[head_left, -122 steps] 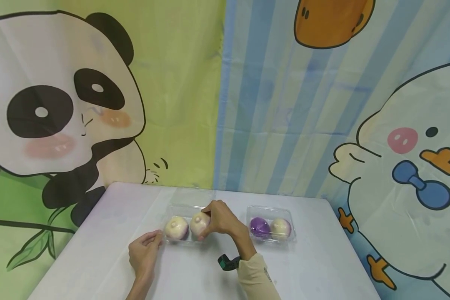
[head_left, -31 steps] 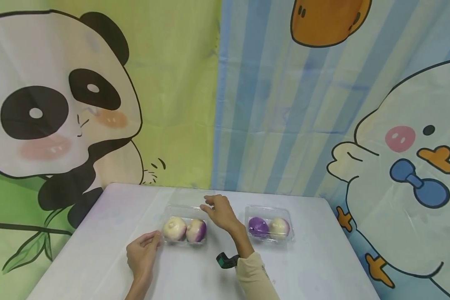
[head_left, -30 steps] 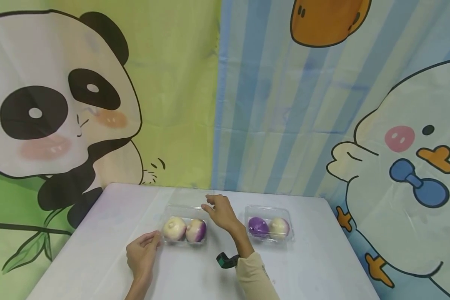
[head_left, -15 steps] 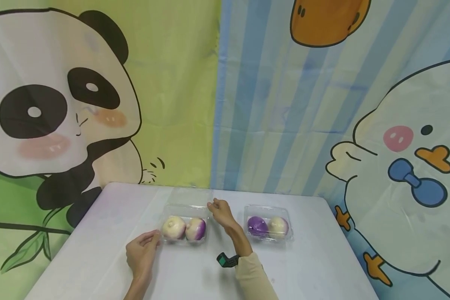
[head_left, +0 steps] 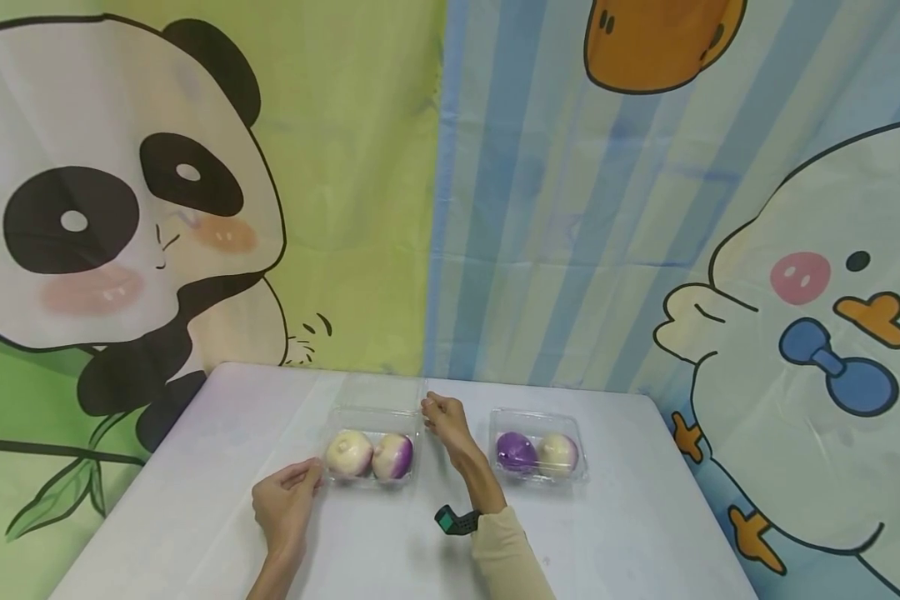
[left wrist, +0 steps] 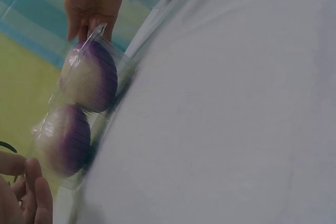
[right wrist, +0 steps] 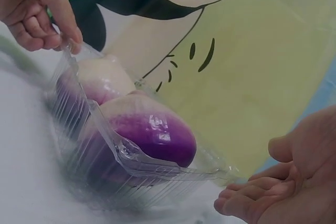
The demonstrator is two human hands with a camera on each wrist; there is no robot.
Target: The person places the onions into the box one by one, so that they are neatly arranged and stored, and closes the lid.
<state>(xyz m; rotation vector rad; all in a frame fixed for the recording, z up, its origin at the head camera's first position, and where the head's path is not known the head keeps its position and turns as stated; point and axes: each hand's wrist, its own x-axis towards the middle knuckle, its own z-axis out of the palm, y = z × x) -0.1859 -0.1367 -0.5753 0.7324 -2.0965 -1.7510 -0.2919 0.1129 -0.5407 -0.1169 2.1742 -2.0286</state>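
Note:
A clear plastic clamshell box [head_left: 371,482] stands on the table with two white-and-purple turnips in it, a left turnip [head_left: 348,453] and a right turnip [head_left: 393,457]. Its clear lid [head_left: 382,392] is folded back behind it. My left hand [head_left: 285,504] pinches the box's left rim between thumb and fingertips, as the right wrist view also shows. At the box's right rear corner is my right hand [head_left: 447,421]. In the right wrist view its fingers [right wrist: 262,187] lie loosely bent by the rim edge, with the thumb [right wrist: 281,148] raised apart from them.
To the right stands a second clear box [head_left: 536,417] holding a purple turnip [head_left: 516,452] and a paler turnip [head_left: 557,455]. The white table [head_left: 630,517] ends at a cartoon-printed cloth backdrop [head_left: 360,167]. A dark wrist device [head_left: 456,522] sits on the right wrist.
Earlier my right hand held the right turnip in the box. It has let go, and the turnip lies turned purple side right. The hand has shifted to the box's right edge; the left hand stayed.

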